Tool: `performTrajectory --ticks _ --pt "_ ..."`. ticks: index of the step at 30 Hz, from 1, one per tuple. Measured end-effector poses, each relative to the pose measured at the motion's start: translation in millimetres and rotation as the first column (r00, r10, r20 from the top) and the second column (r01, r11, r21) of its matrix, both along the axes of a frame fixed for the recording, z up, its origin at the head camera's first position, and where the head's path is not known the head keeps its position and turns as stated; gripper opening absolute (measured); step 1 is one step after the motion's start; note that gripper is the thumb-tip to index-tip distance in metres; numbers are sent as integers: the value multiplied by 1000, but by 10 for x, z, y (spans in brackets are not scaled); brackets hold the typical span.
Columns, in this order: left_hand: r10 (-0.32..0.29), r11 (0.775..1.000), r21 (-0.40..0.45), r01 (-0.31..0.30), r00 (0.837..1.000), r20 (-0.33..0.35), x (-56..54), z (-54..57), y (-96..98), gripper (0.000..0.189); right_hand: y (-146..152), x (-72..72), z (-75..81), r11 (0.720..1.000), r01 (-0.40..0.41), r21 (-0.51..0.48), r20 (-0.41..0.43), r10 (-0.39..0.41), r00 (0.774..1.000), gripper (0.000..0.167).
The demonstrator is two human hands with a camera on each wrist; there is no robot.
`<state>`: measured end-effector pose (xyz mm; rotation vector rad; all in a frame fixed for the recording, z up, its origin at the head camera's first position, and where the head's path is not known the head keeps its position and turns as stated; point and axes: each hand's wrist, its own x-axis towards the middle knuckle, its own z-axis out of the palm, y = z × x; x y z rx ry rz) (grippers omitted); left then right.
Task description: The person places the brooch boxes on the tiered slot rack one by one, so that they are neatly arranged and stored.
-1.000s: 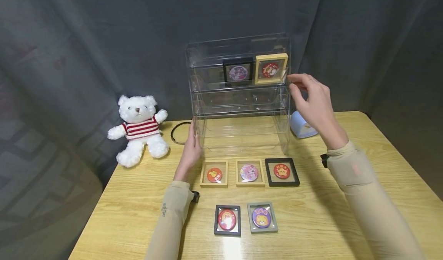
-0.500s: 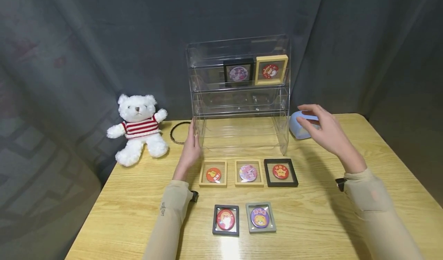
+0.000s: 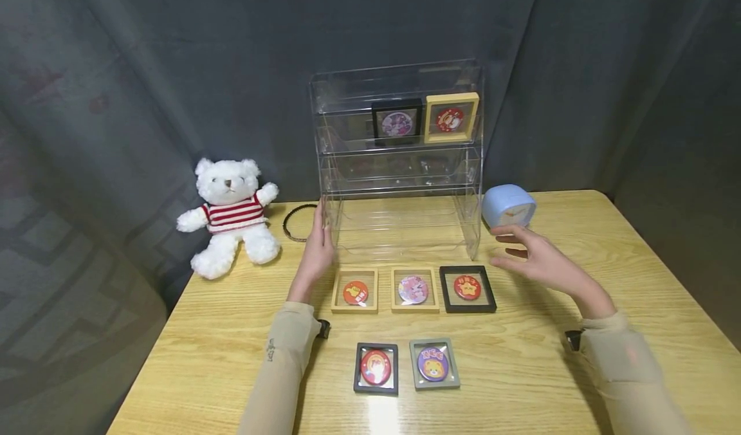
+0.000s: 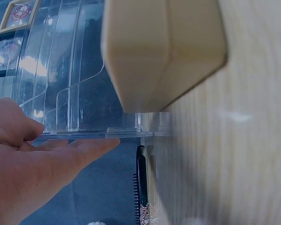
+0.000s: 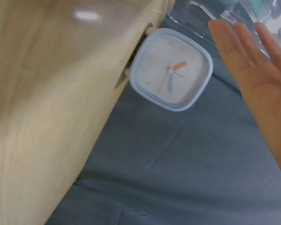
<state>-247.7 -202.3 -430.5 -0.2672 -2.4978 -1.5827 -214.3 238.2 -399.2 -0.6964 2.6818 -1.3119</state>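
A clear tiered display stand (image 3: pixel 399 181) stands upright at the back of the table. My left hand (image 3: pixel 317 255) holds its left side panel; in the left wrist view, the thumb is on one face and the fingers (image 4: pixel 91 147) on the other. On an upper tier sit a black-framed badge (image 3: pixel 397 123) and a yellow-framed badge (image 3: pixel 451 120). My right hand (image 3: pixel 541 261), empty with fingers apart, hovers right of a black frame with a red star badge (image 3: pixel 467 288). Beside that frame lie two light wooden frames, one with a thumbs-up badge (image 3: pixel 356 292), one with a pink badge (image 3: pixel 413 289).
Nearer me lie a dark frame with a red badge (image 3: pixel 375 367) and a grey frame with a bear badge (image 3: pixel 434 363). A blue clock (image 3: pixel 509 206) stands right of the stand. Left of it are a black hair hoop (image 3: pixel 293 219) and a white teddy bear (image 3: pixel 231 213).
My right hand has come down from beside the stand's upper tier, past the clock, to near the black star-badge frame. My left hand keeps its hold on the stand.
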Motion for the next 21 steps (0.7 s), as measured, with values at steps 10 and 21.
performTrajectory --ticks 10,21 --pt "-7 1000 8 7 1000 -1 3 -19 -6 68 -4 36 -210 991 -84 101 62 78 995 81" --pt "17 1000 -22 -18 999 -44 2 -6 16 65 -26 65 -266 949 -201 242 109 179 978 103"
